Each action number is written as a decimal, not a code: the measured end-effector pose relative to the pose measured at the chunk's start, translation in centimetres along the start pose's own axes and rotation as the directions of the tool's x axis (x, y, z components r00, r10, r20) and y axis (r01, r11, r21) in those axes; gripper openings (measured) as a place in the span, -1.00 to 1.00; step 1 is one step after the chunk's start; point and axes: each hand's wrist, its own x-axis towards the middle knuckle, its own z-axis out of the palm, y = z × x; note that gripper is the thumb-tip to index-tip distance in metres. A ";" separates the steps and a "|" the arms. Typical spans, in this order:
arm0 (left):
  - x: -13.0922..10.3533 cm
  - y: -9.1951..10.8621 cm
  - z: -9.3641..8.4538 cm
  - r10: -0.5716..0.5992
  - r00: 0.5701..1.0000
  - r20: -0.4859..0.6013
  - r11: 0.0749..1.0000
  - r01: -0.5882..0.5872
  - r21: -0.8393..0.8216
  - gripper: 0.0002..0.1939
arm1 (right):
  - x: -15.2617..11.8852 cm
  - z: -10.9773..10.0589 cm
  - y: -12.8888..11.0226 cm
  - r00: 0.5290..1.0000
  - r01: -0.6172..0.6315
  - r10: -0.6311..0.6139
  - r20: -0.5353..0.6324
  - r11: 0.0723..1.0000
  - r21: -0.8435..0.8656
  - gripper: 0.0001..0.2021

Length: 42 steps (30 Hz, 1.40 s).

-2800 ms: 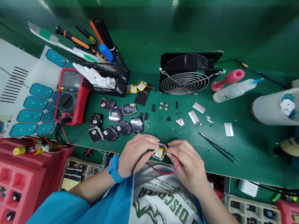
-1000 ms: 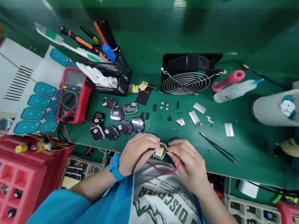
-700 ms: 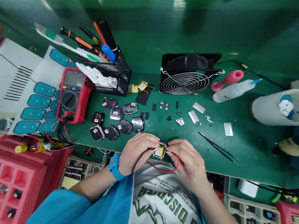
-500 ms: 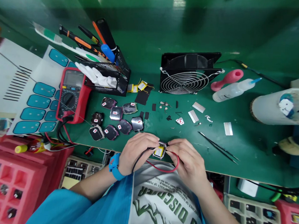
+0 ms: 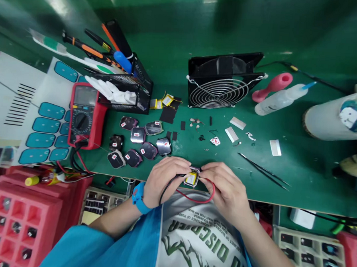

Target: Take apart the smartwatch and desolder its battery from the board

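Observation:
At the bench's front edge, an opened smartwatch case [image 5: 191, 184] with a yellow battery [image 5: 190, 178] inside sits between my two hands. My left hand [image 5: 165, 178], a blue band on its wrist, is closed on a black test lead [image 5: 165, 189] and touches the case's left side. Closed too, my right hand [image 5: 226, 188] pinches a red test lead [image 5: 213, 193] at the case's right side. The fingers largely hide the lead tips, so I cannot tell exactly where they touch. Tweezers [image 5: 263, 170] lie on the bench to the right of my right hand.
Several watch bodies [image 5: 149, 151] lie left of centre, near a red multimeter [image 5: 85, 118] and a mesh tool holder [image 5: 142, 103]. A fan [image 5: 219, 88] stands behind small loose parts. Further right are a squeeze bottle [image 5: 277, 103] and a white container [image 5: 331, 121]. Pink foam trays [image 5: 21, 213] sit lower left.
The whole view has shifted slightly as my head moved. Both hands stay at the watch case with the leads, in nearly the same pose.

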 end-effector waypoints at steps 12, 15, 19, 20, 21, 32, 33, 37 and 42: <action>0.1 0.0 0.1 0.001 1.000 -0.005 1.000 -0.001 -0.016 -0.85 | 0.1 0.0 0.1 1.000 0.013 -0.013 -0.017 1.000 -0.010 -0.86; 0.1 0.0 0.1 0.007 1.000 -0.003 1.000 -0.007 -0.019 -0.85 | 0.1 0.0 0.1 1.000 0.010 -0.011 -0.020 1.000 -0.015 -0.85; 0.0 -0.1 0.1 0.008 1.000 -0.004 1.000 -0.008 -0.017 -0.85 | 0.1 0.1 0.1 1.000 0.016 -0.017 -0.023 1.000 -0.017 -0.86; 0.0 -0.1 0.1 0.007 1.000 -0.005 1.000 -0.007 -0.015 -0.85 | 0.1 0.1 0.1 1.000 0.017 -0.017 -0.020 1.000 -0.018 -0.86; 0.0 -0.1 0.1 0.007 1.000 -0.006 1.000 -0.007 -0.015 -0.84 | 0.1 0.1 0.1 1.000 0.017 -0.017 -0.018 1.000 -0.019 -0.86; 0.0 -0.2 0.1 0.009 1.000 -0.007 1.000 -0.009 -0.008 -0.85 | 0.1 0.1 0.1 1.000 0.016 -0.016 -0.020 1.000 -0.011 -0.84; 0.0 -0.2 0.1 0.011 1.000 -0.008 1.000 -0.011 -0.005 -0.85 | 0.1 0.1 0.1 1.000 0.017 -0.018 -0.018 1.000 -0.011 -0.84; 0.0 -0.3 0.1 0.017 1.000 -0.005 1.000 -0.017 -0.011 -0.84 | 0.1 0.1 0.2 1.000 0.018 -0.018 -0.021 1.000 -0.011 -0.85; 0.0 -0.2 0.1 0.002 1.000 -0.009 1.000 -0.002 -0.005 -0.86 | 0.2 0.0 0.1 1.000 0.012 -0.012 -0.023 1.000 -0.022 -0.86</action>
